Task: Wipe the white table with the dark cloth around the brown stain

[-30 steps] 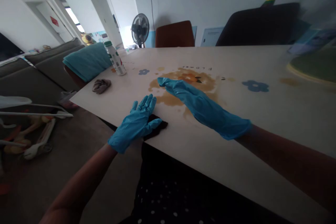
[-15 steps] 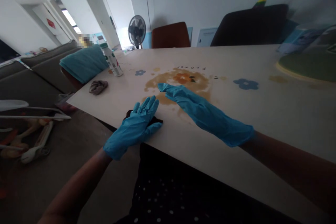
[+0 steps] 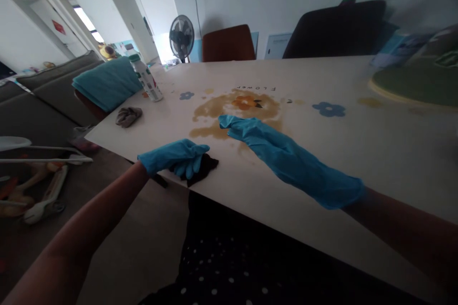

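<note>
A person in blue disposable gloves leans over a cream, flower-printed bench (image 3: 358,152), where a brown liquid spill (image 3: 232,107) spreads across the upper centre of the frame. The left hand (image 3: 177,157) curls its fingers down onto a dark crumpled cloth (image 3: 203,167), gripping it at the very near edge of the bench, just left of centre. The right hand (image 3: 272,150) lies flat and open, holding nothing, its fingertips at the lower margin of the spill. The risks, as they look from here: the dark crumpled cloth sits so close to the edge that a loose pull could send it to the floor, and the flat glove, resting at the wet patch, could drag liquid onto dry surface. A white plastic bottle with a green cap (image 3: 145,81) and a grey bunched rag (image 3: 128,116) stand well apart, upper left.
</note>
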### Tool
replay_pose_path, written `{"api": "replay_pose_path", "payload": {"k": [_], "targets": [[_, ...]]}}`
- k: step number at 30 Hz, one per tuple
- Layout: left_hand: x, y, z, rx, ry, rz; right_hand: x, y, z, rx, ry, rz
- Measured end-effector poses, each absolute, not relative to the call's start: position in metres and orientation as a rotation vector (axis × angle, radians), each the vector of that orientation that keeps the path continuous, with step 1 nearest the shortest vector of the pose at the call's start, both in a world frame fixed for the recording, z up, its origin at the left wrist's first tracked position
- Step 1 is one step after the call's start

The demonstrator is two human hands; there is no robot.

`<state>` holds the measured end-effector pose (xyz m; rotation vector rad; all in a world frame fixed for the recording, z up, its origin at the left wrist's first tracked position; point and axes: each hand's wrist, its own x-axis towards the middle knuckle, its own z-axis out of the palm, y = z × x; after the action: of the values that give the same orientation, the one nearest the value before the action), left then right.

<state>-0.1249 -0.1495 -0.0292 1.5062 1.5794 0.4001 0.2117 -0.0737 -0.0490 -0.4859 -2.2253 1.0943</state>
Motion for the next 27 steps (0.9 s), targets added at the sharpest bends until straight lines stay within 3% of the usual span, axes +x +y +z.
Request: {"api": "replay_pose_path", "payload": {"k": [5, 11, 18, 27], "targets": [[-0.14, -0.137, -0.027, 1.141, 1.161, 0.347, 0.21, -0.079, -0.044, -0.548, -2.167, 1.107], [-0.145, -0.133, -0.05, 0.787, 1.084, 0.484, 0.212, -0.08, -0.045, -0.554, -2.26, 0.981], [-0.154, -0.156, -0.064, 1.168, 1.274, 1.046, 0.222, -0.077, -0.057, -0.47, -2.255, 0.925], [-0.137, -0.2, -0.063, 1.642, 1.551, 0.998, 0.215, -0.086, -0.045, -0.457, -2.246, 0.875]]}}
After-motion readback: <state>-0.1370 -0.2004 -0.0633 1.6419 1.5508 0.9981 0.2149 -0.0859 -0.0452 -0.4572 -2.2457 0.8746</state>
